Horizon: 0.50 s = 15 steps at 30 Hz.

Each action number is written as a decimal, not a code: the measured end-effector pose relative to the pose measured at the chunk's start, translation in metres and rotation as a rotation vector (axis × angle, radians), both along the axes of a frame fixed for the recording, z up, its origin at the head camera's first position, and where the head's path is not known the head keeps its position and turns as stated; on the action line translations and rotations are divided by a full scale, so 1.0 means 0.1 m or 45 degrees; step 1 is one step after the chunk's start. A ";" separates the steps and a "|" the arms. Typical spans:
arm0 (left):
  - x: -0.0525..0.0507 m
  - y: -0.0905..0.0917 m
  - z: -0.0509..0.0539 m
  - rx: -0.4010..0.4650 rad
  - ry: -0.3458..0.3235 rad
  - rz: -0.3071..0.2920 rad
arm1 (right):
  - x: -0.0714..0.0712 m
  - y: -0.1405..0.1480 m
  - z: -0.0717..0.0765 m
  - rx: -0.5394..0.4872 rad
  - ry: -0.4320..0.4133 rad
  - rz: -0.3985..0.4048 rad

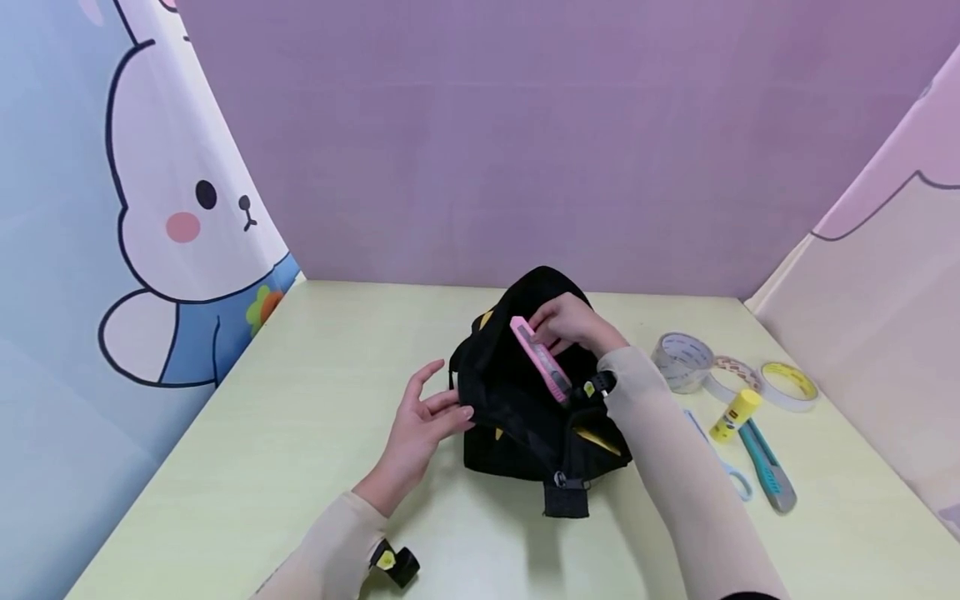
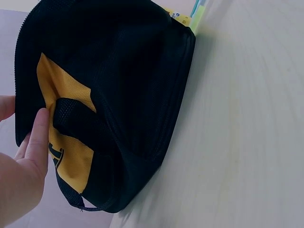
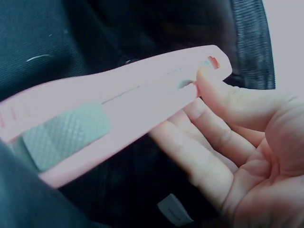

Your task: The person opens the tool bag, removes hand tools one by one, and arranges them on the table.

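Note:
A black zippered bag [image 1: 502,458] with yellow patches stands with its mouth spread wide on the table. At the bag's left rim my left hand [image 1: 420,429] holds the fabric, with thumb and fingers on opposite sides of the edge; the left wrist view shows fingers [image 2: 38,142] against the outer side by a strap. Inside the mouth, my right hand [image 1: 570,323] pinches a pink utility knife [image 1: 542,360] near one end. A grey textured slider [image 3: 69,135] shows on the knife, and its far end passes behind dark fabric in the right wrist view.
Right of the bag are a clear tape roll [image 1: 682,362], two more tape rolls, one being a yellow-cored roll [image 1: 790,385], a yellow glue stick [image 1: 737,415], a teal-and-grey utility knife [image 1: 767,467] and light-blue scissors [image 1: 738,479], partly behind the right sleeve. A purple wall [image 1: 480,167] closes the back.

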<state>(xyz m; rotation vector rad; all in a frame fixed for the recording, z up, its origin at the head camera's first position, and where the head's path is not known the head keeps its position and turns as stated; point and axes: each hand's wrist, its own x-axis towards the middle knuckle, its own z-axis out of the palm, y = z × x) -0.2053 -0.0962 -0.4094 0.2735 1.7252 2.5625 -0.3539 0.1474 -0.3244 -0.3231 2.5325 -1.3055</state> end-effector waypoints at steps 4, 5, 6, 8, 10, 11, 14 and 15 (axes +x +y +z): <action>0.00 0.01 0.00 0.005 -0.001 0.001 | 0.03 0.02 0.06 -0.055 0.014 0.006; 0.00 0.01 0.00 0.008 -0.001 0.002 | 0.04 0.03 0.07 -0.065 0.019 0.009; 0.00 0.01 -0.01 0.009 0.000 0.004 | 0.04 0.03 0.09 -0.072 0.027 0.014; 0.01 0.00 -0.01 0.012 0.002 0.000 | 0.07 0.03 0.12 -0.085 0.039 0.011; 0.02 -0.01 -0.01 0.011 0.003 -0.003 | 0.11 0.02 0.15 -0.088 0.052 0.003; 0.03 -0.02 -0.01 0.010 0.004 -0.004 | 0.13 0.02 0.17 -0.087 0.058 -0.003; 0.05 -0.04 -0.02 0.003 0.002 -0.010 | 0.19 0.02 0.22 -0.098 0.060 -0.027; 0.05 -0.05 -0.02 0.001 0.000 -0.011 | 0.21 0.01 0.24 -0.105 0.060 -0.037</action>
